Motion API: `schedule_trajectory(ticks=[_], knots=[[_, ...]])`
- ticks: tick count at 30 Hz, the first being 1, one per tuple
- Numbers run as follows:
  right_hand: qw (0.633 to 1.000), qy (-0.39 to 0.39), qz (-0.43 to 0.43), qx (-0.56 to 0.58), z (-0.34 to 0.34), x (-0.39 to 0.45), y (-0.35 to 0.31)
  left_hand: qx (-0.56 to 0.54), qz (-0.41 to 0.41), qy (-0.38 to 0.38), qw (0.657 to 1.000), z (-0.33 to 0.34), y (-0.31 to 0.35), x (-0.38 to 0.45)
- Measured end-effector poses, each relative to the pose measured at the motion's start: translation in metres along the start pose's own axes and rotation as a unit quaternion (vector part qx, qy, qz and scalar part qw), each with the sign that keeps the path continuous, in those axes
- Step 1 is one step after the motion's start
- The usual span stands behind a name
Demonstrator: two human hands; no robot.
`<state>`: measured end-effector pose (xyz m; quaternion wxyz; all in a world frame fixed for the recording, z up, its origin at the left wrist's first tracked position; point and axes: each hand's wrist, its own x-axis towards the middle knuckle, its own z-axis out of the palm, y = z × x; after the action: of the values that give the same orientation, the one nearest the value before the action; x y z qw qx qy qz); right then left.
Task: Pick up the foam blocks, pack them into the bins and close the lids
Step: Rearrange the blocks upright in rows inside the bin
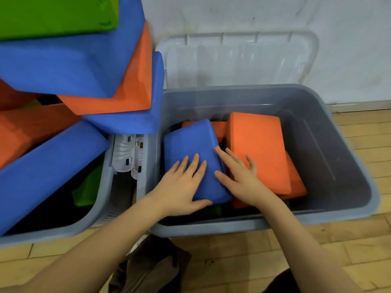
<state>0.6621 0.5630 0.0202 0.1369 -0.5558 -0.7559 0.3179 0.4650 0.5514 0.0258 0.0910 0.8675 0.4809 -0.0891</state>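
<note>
A grey bin (349,157) stands open on the right, its clear lid (239,60) leaning up against the wall. Inside lie a blue foam block (190,140) on the left and orange foam blocks (260,144) beside and under it. My left hand (182,187) lies flat on the blue block's near end, fingers straight, thumb along its front edge. My right hand (239,174) lies flat across the gap between the blue and the top orange block, touching both. A second grey bin (99,208) on the left is heaped with blue, orange and green blocks (63,66).
The heap in the left bin overhangs the right bin's left rim. White latch handles (127,153) sit between the two bins. A white wall (349,39) is behind, wooden floor (243,261) in front. Dark cloth (152,269) lies at the bottom near my arms.
</note>
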Motion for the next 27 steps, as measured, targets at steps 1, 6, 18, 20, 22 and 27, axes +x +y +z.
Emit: schedule_trajectory(ticks=[1, 6, 18, 20, 22, 27], knots=[[0.999, 0.025, 0.007, 0.029, -0.003, 0.000, -0.001, -0.011, 0.010, 0.045, 0.999, -0.004, 0.002, -0.002], [0.988, 0.125, 0.090, -0.009, -0.019, -0.007, 0.013, -0.086, 0.002, 0.368, 0.926, -0.024, 0.001, 0.008], [0.964, -0.055, 0.094, -0.241, -0.027, -0.008, 0.035, 0.024, -0.029, 0.299, 0.954, -0.033, 0.010, 0.014], [0.974, -0.015, 0.068, -0.216, -0.033, -0.013, 0.032, -0.003, -0.045, 0.320, 0.946, -0.043, 0.010, 0.014], [0.988, 0.061, 0.044, -0.135, -0.046, -0.017, 0.025, -0.017, -0.064, 0.341, 0.938, -0.051, 0.009, 0.011], [0.972, 0.231, 0.007, 0.034, -0.074, -0.025, 0.004, -0.056, -0.083, 0.370, 0.923, -0.066, 0.015, -0.002]])
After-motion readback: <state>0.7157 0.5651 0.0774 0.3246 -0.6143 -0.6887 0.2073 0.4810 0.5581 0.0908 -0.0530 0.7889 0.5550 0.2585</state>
